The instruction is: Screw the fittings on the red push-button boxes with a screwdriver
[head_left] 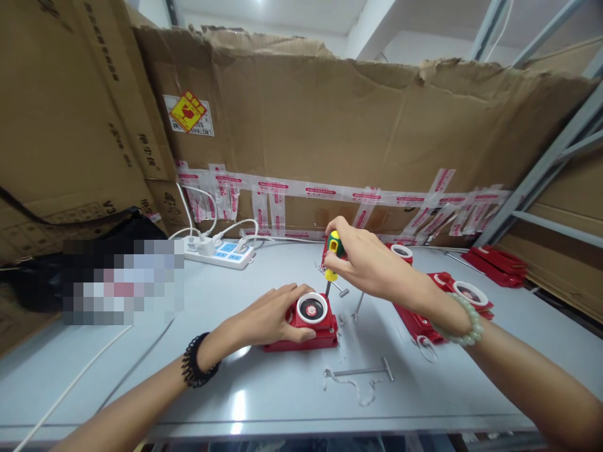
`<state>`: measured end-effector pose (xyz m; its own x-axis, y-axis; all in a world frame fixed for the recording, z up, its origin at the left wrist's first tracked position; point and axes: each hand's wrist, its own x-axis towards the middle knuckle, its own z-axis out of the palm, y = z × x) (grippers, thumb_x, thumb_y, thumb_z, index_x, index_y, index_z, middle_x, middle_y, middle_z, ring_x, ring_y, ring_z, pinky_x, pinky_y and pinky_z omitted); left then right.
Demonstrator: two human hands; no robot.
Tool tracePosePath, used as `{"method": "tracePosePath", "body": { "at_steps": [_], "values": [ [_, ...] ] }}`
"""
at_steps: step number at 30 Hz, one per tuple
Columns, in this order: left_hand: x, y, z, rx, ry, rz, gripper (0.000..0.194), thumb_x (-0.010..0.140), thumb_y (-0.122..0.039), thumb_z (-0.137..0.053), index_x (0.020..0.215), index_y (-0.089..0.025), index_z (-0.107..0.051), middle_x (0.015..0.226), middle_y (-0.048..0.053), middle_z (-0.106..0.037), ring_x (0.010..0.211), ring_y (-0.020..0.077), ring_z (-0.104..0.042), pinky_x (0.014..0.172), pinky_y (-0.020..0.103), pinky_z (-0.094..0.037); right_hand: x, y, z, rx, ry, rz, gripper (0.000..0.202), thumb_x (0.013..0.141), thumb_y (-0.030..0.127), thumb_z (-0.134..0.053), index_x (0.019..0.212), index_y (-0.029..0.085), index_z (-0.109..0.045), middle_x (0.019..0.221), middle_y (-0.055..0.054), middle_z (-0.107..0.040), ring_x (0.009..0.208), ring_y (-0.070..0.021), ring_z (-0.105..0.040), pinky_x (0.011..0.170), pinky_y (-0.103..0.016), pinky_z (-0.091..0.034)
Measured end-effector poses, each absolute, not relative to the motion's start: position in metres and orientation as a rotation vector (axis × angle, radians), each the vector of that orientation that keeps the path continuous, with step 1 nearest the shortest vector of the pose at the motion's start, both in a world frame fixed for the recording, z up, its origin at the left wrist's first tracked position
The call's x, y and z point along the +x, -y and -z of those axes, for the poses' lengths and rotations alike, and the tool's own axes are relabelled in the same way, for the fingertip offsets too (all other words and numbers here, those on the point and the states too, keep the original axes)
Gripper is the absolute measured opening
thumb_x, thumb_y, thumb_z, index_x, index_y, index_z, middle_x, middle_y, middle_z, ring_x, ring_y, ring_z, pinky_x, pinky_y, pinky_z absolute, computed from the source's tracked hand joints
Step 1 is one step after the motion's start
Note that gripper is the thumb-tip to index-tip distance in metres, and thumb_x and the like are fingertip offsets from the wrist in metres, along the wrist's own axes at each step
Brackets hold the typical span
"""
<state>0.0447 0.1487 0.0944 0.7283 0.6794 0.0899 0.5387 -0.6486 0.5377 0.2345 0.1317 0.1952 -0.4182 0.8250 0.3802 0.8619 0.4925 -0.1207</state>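
Far left there's a black bag (70, 251) against the cardboard boxes (70, 125), but a chunk of it is pixelated out, so no telling what's on or in front of it. A white cable (80, 370) runs across the grey worktop (264, 395) and gets cut off at the bottom edge. Behind that sits a white power strip (221, 252) with a couple of plugs in it.

The left hand (271, 314) lies flat and spread over the left side of a red device (308, 326) with a round white-ringed dial on top — it's pressing on it, fingers wrapped over the edge, not closed around anything. The hand covers the device's left end, so that part is hidden. A black bracelet (195, 361) is on that wrist.

The right hand (365, 260) is clenched around a screwdriver (333, 254) with a yellow-green handle, held upright with the shaft pointing down at the back edge of the device. Most of the handle is buried in the fist, and the tip is hard to make out. A pale bead bracelet (464, 326) sits on that wrist.

In front lies a metal pin (365, 371) with a bit of string. Further right are more red devices (452, 298), partly hidden behind the right forearm, and a stack of red parts (497, 263) near the metal shelf frame (541, 176).
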Motion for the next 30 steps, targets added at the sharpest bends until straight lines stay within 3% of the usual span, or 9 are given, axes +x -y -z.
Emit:
{"method": "tracePosePath", "body": {
  "at_steps": [4, 7, 10, 16, 20, 22, 28, 30],
  "values": [
    [0.0446, -0.1491, -0.0937, 2.444, -0.91, -0.404, 0.045, 0.076, -0.046, -0.063, 0.113, -0.026, -0.049, 0.105, 0.005, -0.058, 0.095, 0.0271, -0.054, 0.082, 0.036, -0.043, 0.2319, -0.1329, -0.1927, -1.456, 2.306, 0.259, 0.018, 0.088, 0.036, -0.039, 0.085, 0.019, -0.041, 0.065, -0.002, -0.057, 0.055, -0.0158, -0.048, 0.054, -0.029, -0.027],
    [0.0444, -0.1493, -0.0932, 2.449, -0.935, -0.398, 0.046, 0.075, -0.045, -0.064, 0.114, -0.026, -0.049, 0.103, 0.005, -0.058, 0.094, 0.0268, -0.054, 0.081, 0.036, -0.044, 0.2314, -0.134, -0.1931, -1.419, 2.301, 0.168, 0.01, 0.087, 0.027, -0.039, 0.092, 0.018, -0.04, 0.071, -0.004, -0.059, 0.06, -0.016, -0.051, 0.056, -0.028, -0.03],
    [0.0446, -0.1492, -0.0935, 2.447, -0.938, -0.396, 0.046, 0.074, -0.046, -0.064, 0.113, -0.026, -0.049, 0.102, 0.005, -0.058, 0.093, 0.0265, -0.054, 0.081, 0.036, -0.044, 0.2334, -0.1326, -0.1941, -1.373, 2.288, 0.017, 0.018, 0.081, 0.021, -0.045, 0.098, 0.019, -0.038, 0.075, -0.002, -0.059, 0.062, -0.0154, -0.052, 0.056, -0.026, -0.031],
    [0.0451, -0.1488, -0.0936, 2.45, -0.973, -0.376, 0.047, 0.074, -0.047, -0.063, 0.114, -0.026, -0.049, 0.101, 0.005, -0.058, 0.092, 0.0265, -0.054, 0.079, 0.036, -0.044, 0.2327, -0.1348, -0.1884, -1.413, 2.259, 0.163, 0.019, 0.088, 0.039, -0.041, 0.083, 0.02, -0.038, 0.069, -0.002, -0.055, 0.056, -0.0151, -0.045, 0.054, -0.028, -0.03],
    [0.0447, -0.1486, -0.094, 2.45, -0.967, -0.372, 0.047, 0.075, -0.046, -0.063, 0.115, -0.027, -0.048, 0.102, 0.005, -0.057, 0.093, 0.0265, -0.054, 0.081, 0.036, -0.043, 0.2346, -0.1337, -0.1914, -1.359, 2.307, 0.047, 0.006, 0.086, 0.024, -0.042, 0.089, 0.02, -0.04, 0.076, -0.003, -0.058, 0.064, -0.0157, -0.05, 0.059, -0.028, -0.033],
    [0.0446, -0.1485, -0.0947, 2.445, -0.959, -0.372, 0.047, 0.075, -0.046, -0.064, 0.115, -0.027, -0.048, 0.102, 0.004, -0.058, 0.094, 0.0265, -0.053, 0.082, 0.036, -0.043, 0.2359, -0.1315, -0.1934, -1.338, 2.317, -0.029, 0.012, 0.083, 0.02, -0.044, 0.094, 0.02, -0.039, 0.078, -0.003, -0.058, 0.066, -0.0158, -0.051, 0.059, -0.027, -0.034],
    [0.0445, -0.1486, -0.0944, 2.45, -0.971, -0.379, 0.047, 0.074, -0.045, -0.064, 0.115, -0.027, -0.049, 0.102, 0.005, -0.058, 0.093, 0.0264, -0.054, 0.081, 0.036, -0.043, 0.2327, -0.1339, -0.1896, -1.42, 2.266, 0.221, 0.014, 0.088, 0.032, -0.04, 0.082, 0.019, -0.04, 0.074, -0.005, -0.056, 0.062, -0.0172, -0.048, 0.058, -0.03, -0.032],
    [0.0444, -0.149, -0.0937, 2.442, -0.978, -0.384, 0.048, 0.073, -0.045, -0.064, 0.115, -0.027, -0.049, 0.103, 0.005, -0.058, 0.092, 0.0263, -0.055, 0.081, 0.036, -0.043, 0.2329, -0.1349, -0.1898, -1.428, 2.252, 0.205, 0.011, 0.088, 0.029, -0.04, 0.084, 0.019, -0.041, 0.077, -0.005, -0.057, 0.065, -0.0176, -0.05, 0.06, -0.031, -0.034]
  ]
}}
